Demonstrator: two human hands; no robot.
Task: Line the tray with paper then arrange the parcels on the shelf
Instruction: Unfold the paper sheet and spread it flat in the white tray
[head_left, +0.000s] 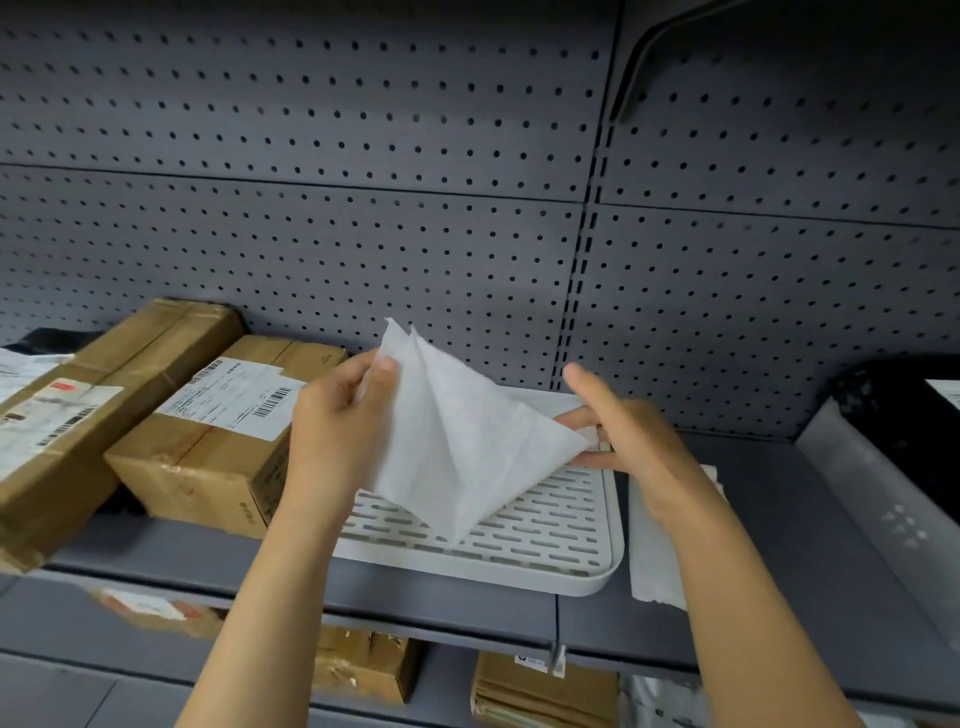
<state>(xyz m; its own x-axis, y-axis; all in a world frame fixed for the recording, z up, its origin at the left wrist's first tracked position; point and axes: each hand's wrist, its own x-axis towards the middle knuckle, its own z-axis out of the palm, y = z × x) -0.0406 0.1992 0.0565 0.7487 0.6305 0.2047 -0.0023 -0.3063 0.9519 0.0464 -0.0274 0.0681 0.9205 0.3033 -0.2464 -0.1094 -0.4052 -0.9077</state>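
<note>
You are early in the job: the tray (545, 540) lies bare on the shelf (441, 597), its slotted floor uncovered, so the lining is not yet done. You hold one folded sheet of paper (462, 447) in the air just above the tray. Your left hand (337, 415) has its grip closed on the sheet's upper corner, thumb pressed against fingers. Your right hand (628, 436) pinches the far corner lightly, with the index finger raised free. The sheet hangs as a folded triangle, its long edge running from the upper corner near the parcels down to the corner over the tray's far side, its loose point aimed down at the tray floor. A second sheet (654, 545) lies on the shelf just beside the tray. Two parcels (218, 441) rest on the shelf beside the tray, apparently still to be arranged.
</note>
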